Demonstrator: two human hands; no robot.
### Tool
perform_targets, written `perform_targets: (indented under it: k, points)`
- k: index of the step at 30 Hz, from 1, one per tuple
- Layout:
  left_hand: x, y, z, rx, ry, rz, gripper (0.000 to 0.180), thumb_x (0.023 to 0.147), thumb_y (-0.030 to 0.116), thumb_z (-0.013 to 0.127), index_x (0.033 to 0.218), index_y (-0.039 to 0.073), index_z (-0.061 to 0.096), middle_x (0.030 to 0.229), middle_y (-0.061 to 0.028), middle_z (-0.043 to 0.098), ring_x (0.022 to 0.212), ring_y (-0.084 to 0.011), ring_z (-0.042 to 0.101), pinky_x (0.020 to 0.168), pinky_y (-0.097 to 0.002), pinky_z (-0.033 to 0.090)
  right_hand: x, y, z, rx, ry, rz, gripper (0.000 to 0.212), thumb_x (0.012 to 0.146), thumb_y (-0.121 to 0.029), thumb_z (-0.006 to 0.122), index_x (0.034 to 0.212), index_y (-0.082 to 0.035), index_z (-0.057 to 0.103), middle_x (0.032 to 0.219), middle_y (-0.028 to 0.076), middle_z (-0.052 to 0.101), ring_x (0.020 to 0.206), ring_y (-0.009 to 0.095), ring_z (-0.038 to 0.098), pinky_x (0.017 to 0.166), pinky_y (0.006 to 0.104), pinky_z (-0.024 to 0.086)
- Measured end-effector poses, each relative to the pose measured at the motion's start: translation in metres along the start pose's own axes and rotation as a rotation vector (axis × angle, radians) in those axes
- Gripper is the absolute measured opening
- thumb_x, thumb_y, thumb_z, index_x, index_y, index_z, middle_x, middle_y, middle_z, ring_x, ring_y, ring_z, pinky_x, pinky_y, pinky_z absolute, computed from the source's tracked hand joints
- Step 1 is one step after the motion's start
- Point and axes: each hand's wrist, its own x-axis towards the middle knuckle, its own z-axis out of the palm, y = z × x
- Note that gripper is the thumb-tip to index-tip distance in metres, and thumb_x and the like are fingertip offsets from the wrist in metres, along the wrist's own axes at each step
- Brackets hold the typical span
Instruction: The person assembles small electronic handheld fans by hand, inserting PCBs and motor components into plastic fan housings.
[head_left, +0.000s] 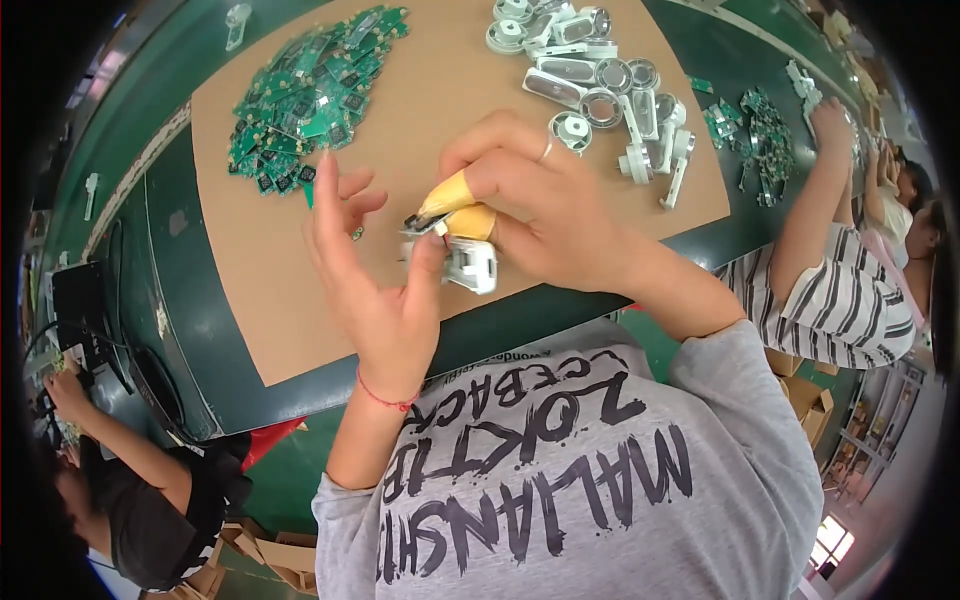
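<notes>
Above the near part of the cardboard sheet, my right hand is closed, its yellow-covered thumb and forefinger pinching a small black-and-silver part. Right below these fingertips is a white plastic housing with an open frame-like end; what supports it is partly hidden. My left hand is open with fingers stretched up and apart. Its thumb tip comes up against the small part and the housing; whether it presses on them I cannot tell.
A heap of green circuit boards lies far left on the cardboard sheet. White handheld device housings with round ends are piled far right. More boards lie on the dark table at right. Co-workers sit at left and right.
</notes>
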Motion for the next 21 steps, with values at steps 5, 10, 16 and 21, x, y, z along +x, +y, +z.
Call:
perform_targets:
  k: [5, 10, 16, 21]
  points:
    - [-0.010, -0.025, -0.011, -0.991, -0.703, -0.924, 0.053, 0.095, 0.044, 0.033, 0.126, 0.001, 0.038, 0.098, -0.0153, 0.059, 0.077, -0.0176, 0.060, 0.060, -0.0273, 0.051, 0.010, 0.005, -0.018, -0.211, -0.032, -0.319, 0.017, 0.065, -0.009, 0.071, 0.079, -0.010, 0.061, 0.086, 0.000, 0.061, 0.076, 0.017, 0.058, 0.069, 0.0305, 0.042]
    - [-0.016, -0.017, 0.010, -1.532, -0.526, -1.130, 0.038, 0.096, 0.029, 0.034, 0.120, 0.000, 0.041, 0.109, -0.0167, 0.057, 0.087, -0.0193, 0.062, 0.065, -0.0313, 0.054, 0.013, 0.003, -0.020, -0.287, -0.132, -0.463, 0.020, 0.062, -0.012, 0.068, 0.080, -0.012, 0.060, 0.084, 0.001, 0.059, 0.080, 0.019, 0.057, 0.071, 0.0329, 0.041]
    - [0.002, -0.016, -0.002, -1.134, -0.212, -0.810, 0.041, 0.088, 0.017, 0.054, 0.124, 0.003, 0.040, 0.122, -0.0166, 0.052, 0.088, -0.0149, 0.061, 0.064, -0.0219, 0.052, 0.015, -0.002, -0.038, -0.422, -0.213, -0.251, 0.016, 0.067, -0.013, 0.064, 0.081, -0.007, 0.058, 0.084, 0.005, 0.059, 0.082, 0.023, 0.057, 0.071, 0.0327, 0.044]
    - [0.007, -0.009, -0.006, -0.780, -0.175, -0.589, 0.042, 0.085, 0.004, 0.057, 0.124, 0.004, 0.043, 0.123, -0.0168, 0.052, 0.088, -0.0117, 0.060, 0.065, -0.0205, 0.049, 0.031, 0.008, -0.052, 0.230, -1.075, 0.721, 0.020, 0.078, -0.007, 0.056, 0.096, 0.001, 0.058, 0.088, 0.008, 0.061, 0.081, 0.014, 0.058, 0.070, 0.0251, 0.044]
